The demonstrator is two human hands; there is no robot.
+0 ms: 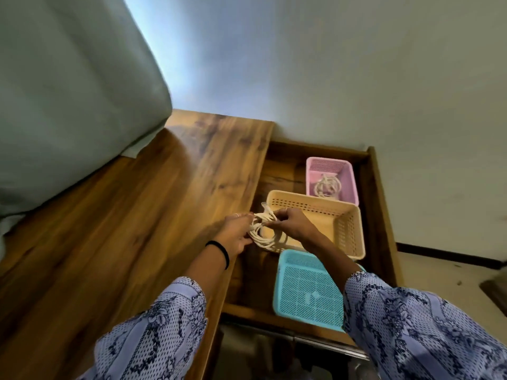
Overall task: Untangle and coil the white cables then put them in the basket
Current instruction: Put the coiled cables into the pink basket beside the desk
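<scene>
A white cable (262,233), wound into loose loops, hangs between both hands over the near left corner of the beige basket (346,220). My left hand (236,232) grips the loops from the left. My right hand (293,222) pinches the cable's top strands from the right, and one plug end sticks up by the basket rim. A second coiled white cable (327,185) lies inside the pink basket (350,179) behind.
All baskets sit in a sunken wooden tray (376,204) right of the raised wooden tabletop (153,204). A blue basket (307,286) lies nearest me, under my right forearm. A grey-green curtain (71,100) hangs at left; a white wall stands behind.
</scene>
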